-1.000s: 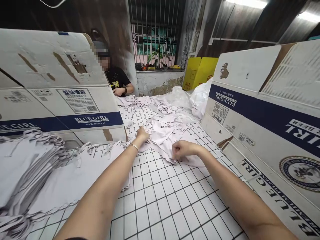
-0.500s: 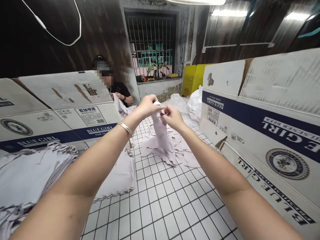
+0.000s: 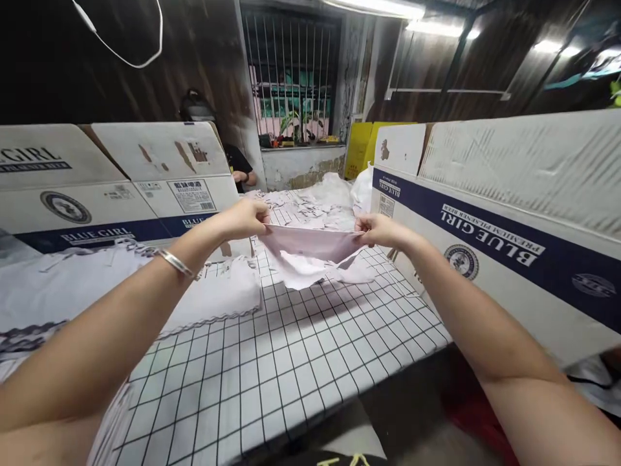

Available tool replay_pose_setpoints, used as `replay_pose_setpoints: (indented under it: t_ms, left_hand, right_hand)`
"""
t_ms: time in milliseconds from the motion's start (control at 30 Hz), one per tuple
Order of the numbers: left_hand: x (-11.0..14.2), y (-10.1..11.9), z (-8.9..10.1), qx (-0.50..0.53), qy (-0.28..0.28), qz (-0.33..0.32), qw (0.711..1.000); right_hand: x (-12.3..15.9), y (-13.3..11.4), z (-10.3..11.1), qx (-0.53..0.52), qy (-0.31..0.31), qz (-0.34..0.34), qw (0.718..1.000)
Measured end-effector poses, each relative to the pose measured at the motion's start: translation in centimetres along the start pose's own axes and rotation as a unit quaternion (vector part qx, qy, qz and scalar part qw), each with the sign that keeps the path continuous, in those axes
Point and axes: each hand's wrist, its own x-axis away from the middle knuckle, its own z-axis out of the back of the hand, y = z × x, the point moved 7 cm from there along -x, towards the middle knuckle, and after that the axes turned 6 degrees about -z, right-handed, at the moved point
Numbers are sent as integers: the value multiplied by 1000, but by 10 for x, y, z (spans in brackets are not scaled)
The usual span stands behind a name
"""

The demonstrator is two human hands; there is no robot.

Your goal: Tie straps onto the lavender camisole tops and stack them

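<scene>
A pale pink fabric piece (image 3: 313,243) is stretched between my two hands above the table. My left hand (image 3: 252,218), with a silver bangle on the wrist, pinches its left corner. At the opposite corner my right hand (image 3: 376,230) grips the cloth between thumb and fingers. The fabric's upper edge is drawn nearly straight and its lower part hangs loose. Behind it, more thin pink fabric pieces (image 3: 315,210) lie scattered. Left of my hands rests a neat stack of pale fabric pieces (image 3: 226,291) with wavy edges.
The grid-patterned table (image 3: 272,369) ends at a front edge near me. White cartons (image 3: 160,171) wall its left side, and another large carton (image 3: 485,194) its right. A second fabric stack (image 3: 72,281) lies far left. A co-worker's arm (image 3: 245,176) shows behind the left cartons.
My hands have moved apart from close together, spreading the fabric that hung down between them. The view has shifted, showing the table's front edge; the co-worker is now mostly behind the carton.
</scene>
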Motion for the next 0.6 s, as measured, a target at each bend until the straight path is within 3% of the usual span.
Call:
replay_pose_setpoints:
  t_ms: [100,267,333,467,600]
  left_hand:
    - [23,-9,-6,55,-17,41,998]
    - [40,-26,-3,26,118,100,988]
    - [39,-23,-12,50,134,94,985]
    - [25,7,-29,102,121,31,987]
    - [11,55,-33,56,123,-44,990]
  right_hand:
    - [15,7,9,93,20,-4,995]
    - [25,29,14,171,6,-60,984]
    - [27,34,7,190,6,-52,980]
    - [38,24,-33,174,12,-9,985]
    - [47,-24,-95,-43,-18,108,993]
